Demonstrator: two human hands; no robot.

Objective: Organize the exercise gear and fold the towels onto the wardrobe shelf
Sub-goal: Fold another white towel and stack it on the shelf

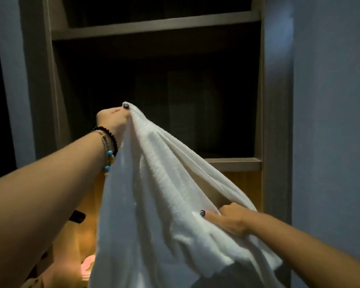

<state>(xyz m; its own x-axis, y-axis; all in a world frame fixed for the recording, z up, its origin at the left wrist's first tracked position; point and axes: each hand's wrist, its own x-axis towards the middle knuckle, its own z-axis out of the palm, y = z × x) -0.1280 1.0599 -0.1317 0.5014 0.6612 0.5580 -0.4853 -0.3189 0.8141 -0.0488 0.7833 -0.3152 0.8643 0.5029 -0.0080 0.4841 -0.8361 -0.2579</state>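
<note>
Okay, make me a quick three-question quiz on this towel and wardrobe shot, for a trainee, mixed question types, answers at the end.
1. True or false: the white towel already lies folded on the wardrobe shelf.
2. Multiple choice: which hand holds the towel higher? A) left hand B) right hand C) both level
3. Fill the blank: beaded bracelets sit on the ____ wrist.

Key: 1 false, it hangs unfolded between both hands in front of the wardrobe. 2 A. 3 left.

A dim home bedroom, judging by the built-in wardrobe with open shelves
</note>
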